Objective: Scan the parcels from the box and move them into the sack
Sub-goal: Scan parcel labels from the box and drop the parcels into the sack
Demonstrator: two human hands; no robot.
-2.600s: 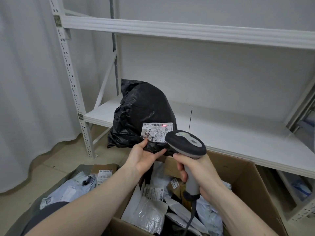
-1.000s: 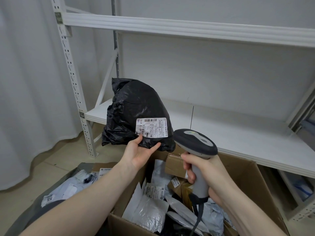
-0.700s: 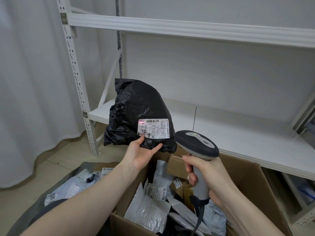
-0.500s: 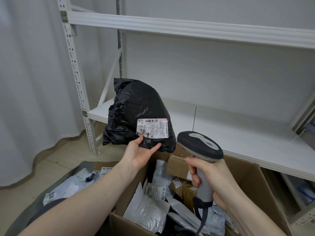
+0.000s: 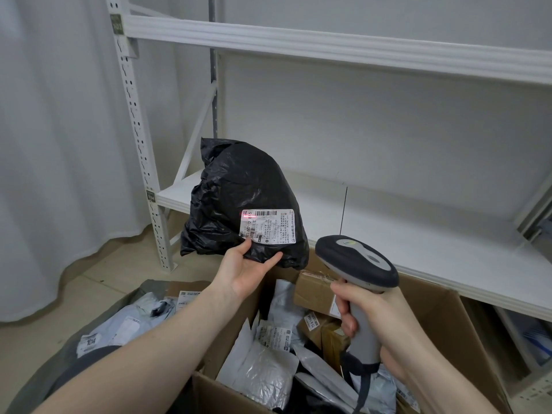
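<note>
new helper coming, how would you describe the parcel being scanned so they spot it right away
Above the open cardboard box, the left hand holds up a crumpled black plastic parcel. Unlike the grey mailers below, it is black, with a white label lit red.

White metal shelving [image 5: 328,46] (two tiers) beside pale curtain [image 5: 59,144]

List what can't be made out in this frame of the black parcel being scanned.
- Label on the black parcel: head view, print too small to read.
- Left hand: its fingers go behind the parcel, so the grip there is hidden.
- Sack: cut off by the left forearm and the bottom edge.
- Box: lower parcels buried; near wall cut by the bottom edge.
- Scanner in the right hand: its window faces away.
</note>
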